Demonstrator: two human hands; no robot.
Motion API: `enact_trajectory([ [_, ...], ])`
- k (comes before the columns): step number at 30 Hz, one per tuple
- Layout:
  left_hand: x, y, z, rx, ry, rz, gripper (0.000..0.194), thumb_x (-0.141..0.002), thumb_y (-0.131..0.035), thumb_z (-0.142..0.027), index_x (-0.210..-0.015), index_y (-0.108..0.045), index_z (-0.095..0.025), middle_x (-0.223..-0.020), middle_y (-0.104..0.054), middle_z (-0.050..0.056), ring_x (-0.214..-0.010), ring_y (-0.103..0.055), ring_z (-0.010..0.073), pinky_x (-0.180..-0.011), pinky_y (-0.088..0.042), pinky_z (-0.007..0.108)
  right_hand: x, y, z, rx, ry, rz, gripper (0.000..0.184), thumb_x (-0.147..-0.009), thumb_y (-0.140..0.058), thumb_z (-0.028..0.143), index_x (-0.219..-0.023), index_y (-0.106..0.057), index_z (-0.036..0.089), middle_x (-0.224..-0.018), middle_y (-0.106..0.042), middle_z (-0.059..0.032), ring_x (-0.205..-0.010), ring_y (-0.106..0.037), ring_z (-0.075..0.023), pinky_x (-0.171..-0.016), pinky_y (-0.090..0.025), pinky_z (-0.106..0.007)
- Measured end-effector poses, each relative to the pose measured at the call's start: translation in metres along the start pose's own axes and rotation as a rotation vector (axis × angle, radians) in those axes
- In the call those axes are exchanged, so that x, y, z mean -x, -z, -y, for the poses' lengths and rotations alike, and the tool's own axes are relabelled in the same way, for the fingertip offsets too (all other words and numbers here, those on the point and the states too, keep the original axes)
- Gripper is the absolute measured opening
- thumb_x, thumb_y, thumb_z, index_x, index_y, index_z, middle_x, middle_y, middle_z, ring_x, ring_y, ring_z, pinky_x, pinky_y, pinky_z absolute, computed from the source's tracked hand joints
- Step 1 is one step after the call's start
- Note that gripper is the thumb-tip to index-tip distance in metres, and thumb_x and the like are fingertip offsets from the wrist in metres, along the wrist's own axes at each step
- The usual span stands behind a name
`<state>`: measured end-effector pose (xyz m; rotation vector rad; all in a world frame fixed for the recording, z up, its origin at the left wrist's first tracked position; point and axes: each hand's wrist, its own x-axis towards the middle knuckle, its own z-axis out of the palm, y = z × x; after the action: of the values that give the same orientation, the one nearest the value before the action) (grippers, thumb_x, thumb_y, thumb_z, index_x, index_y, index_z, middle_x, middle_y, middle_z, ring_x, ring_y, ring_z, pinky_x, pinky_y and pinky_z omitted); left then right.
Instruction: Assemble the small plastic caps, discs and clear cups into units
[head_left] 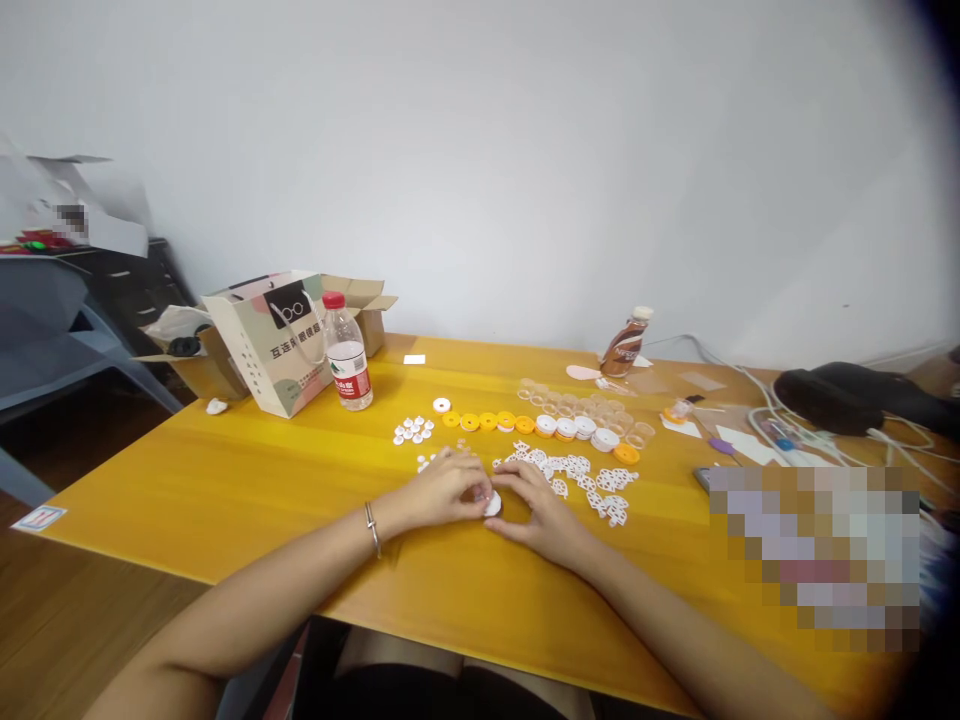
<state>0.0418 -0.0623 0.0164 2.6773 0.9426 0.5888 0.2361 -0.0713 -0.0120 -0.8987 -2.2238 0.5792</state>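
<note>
White piece (492, 505): small, roundish, just above or on the yellow surface (427, 585), between both hands near the front edge; mostly covered by fingers.
Left hand (454, 487): reaches in from the left, bracelet (373, 530) at the wrist. Grip: fingertips bunched together at the left side of the white piece; can't tell if they clamp it or some smaller part hidden in them.
Right hand (541, 512): comes in from the right, palm toward the piece. Grip: thumb and fingers apart, arched around the right side of the white piece; can't tell if they press on it.
Lattice parts (570, 467): white, openwork, loose heap just beyond the right hand, some overlapping.
Disc row: starts with a white ring (441, 405) at the left, then yellow discs (488, 421), white discs (565, 429), and an orange disc (626, 454) at the right end.
Clear cups (550, 403): clustered behind the disc row.
White caps (413, 431): small group left of the row, well apart from the fingers.
Back left: water bottle (350, 365), red cap, upright, in front of the paper bag (277, 350); open cardboard box (369, 310) behind.
Back right: brown bottle (627, 345) with white cap, tilted in view; pink spoon-shaped item (583, 373) near it.
Far right: white cables (765, 415) around a black item (817, 400).
</note>
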Motion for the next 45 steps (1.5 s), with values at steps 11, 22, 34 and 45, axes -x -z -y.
enact_trajectory([
  [11,0.001,0.023,0.010,0.050,0.091,-0.277,0.014,-0.079,-0.051,-0.030,-0.079,-0.059,-0.018,-0.078,-0.059,0.002,-0.078,-0.053,0.0133,-0.075,-0.033,0.027,-0.034,-0.008,0.018,-0.732,-0.227,-0.078,0.029,-0.072,-0.059,0.033,-0.098,-0.048,0.024,-0.085,-0.062,-0.0011,-0.084,-0.060,-0.0151,-0.084,-0.046,-0.035],
  [22,0.010,0.048,0.036,0.235,0.130,-0.131,0.018,-0.080,-0.049,-0.029,-0.088,-0.060,-0.016,-0.089,-0.060,0.005,-0.081,-0.054,0.0133,-0.076,-0.040,0.024,-0.022,-0.007,0.007,-0.793,-0.410,-0.187,0.035,-0.065,-0.065,0.035,-0.093,-0.051,0.021,-0.078,-0.064,-0.0019,-0.070,-0.063,-0.0153,-0.078,-0.048,-0.037],
  [34,0.022,0.042,0.087,0.142,0.290,0.147,0.011,-0.069,-0.055,-0.021,-0.076,-0.060,-0.015,-0.076,-0.062,0.003,-0.073,-0.055,0.0145,-0.067,-0.040,0.023,-0.021,-0.002,-0.007,-0.791,-0.454,-0.228,0.033,-0.064,-0.067,0.031,-0.092,-0.052,0.021,-0.078,-0.064,-0.0007,-0.072,-0.062,-0.0141,-0.078,-0.048,-0.034],
  [45,0.021,0.038,0.082,-0.080,0.304,0.107,0.012,-0.071,-0.051,-0.019,-0.068,-0.062,-0.016,-0.068,-0.063,0.002,-0.061,-0.052,0.0113,-0.058,-0.034,0.020,-0.020,-0.003,-0.007,-0.790,-0.422,-0.150,0.033,-0.066,-0.065,0.030,-0.094,-0.050,0.021,-0.079,-0.061,-0.0013,-0.074,-0.061,-0.0138,-0.078,-0.046,-0.033],
])
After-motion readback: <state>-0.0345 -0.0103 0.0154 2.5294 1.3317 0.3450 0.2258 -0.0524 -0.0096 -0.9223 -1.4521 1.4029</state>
